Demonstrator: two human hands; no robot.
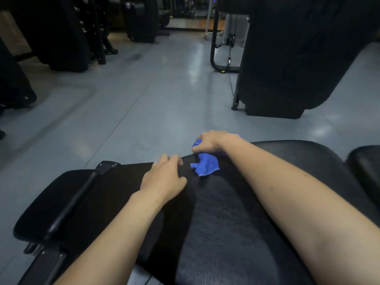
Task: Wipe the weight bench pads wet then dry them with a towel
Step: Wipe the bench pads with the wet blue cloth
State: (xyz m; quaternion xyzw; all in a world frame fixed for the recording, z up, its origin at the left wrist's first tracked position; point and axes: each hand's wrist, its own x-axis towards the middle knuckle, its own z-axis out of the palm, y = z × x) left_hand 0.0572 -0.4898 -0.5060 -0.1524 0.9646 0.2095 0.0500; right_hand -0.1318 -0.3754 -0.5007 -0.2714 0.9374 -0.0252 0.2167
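Gripping a blue cloth (205, 164), the right hand (209, 141) is bunching it at the far edge of the black bench pad (222, 223). Left hand (164, 177) is resting just beside it on the pad's far edge, fingers loosely curled, holding nothing. Grey floor (133, 99) is lying open beyond; machines are standing further off.

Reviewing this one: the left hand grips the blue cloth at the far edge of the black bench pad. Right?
Not quite. The head view shows the right hand gripping the blue cloth at the far edge of the black bench pad; the left hand only rests on the pad.
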